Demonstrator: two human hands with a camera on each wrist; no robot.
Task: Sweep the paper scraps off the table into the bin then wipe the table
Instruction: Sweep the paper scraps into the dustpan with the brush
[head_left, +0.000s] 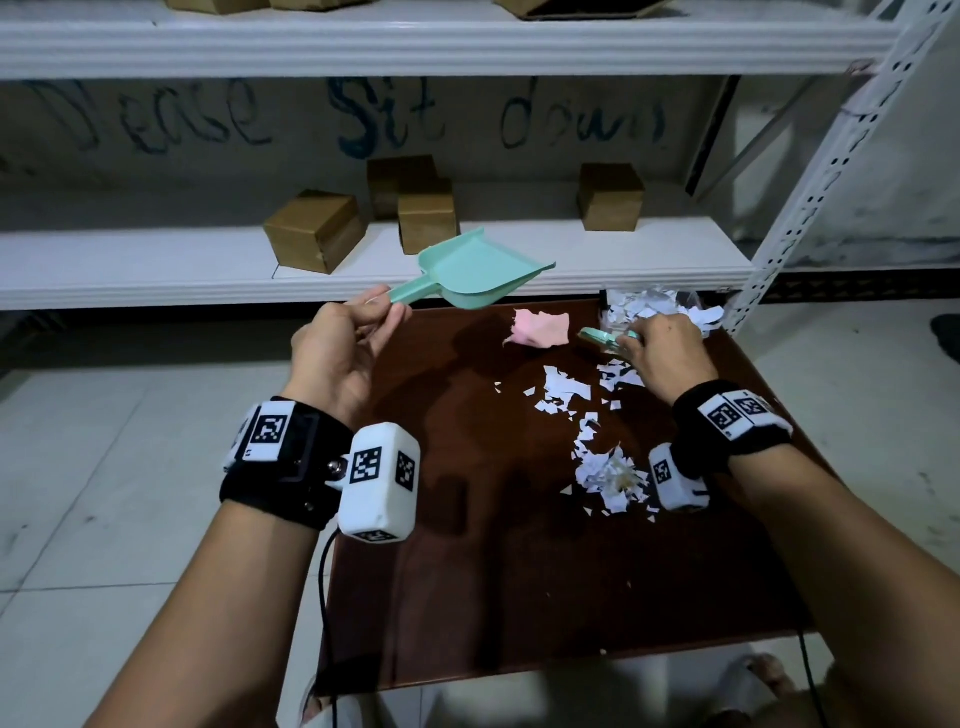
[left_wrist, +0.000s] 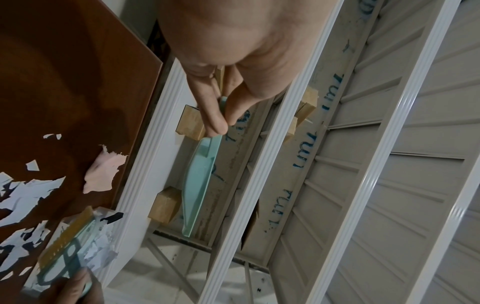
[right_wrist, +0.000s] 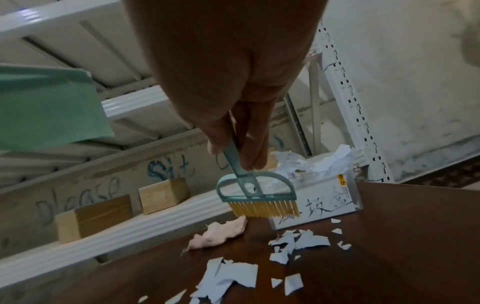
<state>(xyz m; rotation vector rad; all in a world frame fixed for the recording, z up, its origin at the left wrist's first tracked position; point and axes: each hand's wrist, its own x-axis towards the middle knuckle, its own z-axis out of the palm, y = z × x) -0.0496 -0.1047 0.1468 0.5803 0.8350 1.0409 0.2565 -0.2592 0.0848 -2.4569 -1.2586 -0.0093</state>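
Against the shelving, the left hand (head_left: 343, 348) is pinching a dustpan (head_left: 483, 270) aloft beside the bin (right_wrist: 315, 203), while the right hand (head_left: 662, 348) is gripping a brush (right_wrist: 255, 195) just before the bin, probably ready for sweeping the paper scraps (head_left: 605, 436)

Blue hand-painted lettering on the wall (head_left: 322, 119) behind the shelving reads "Please Sit down"; the first word is smeared in the head view but clearer from the right wrist. The bin (right_wrist: 315, 202) carries black handwritten characters on its front, perhaps Chinese, and a small yellow sticker (right_wrist: 342, 181) too small to read.
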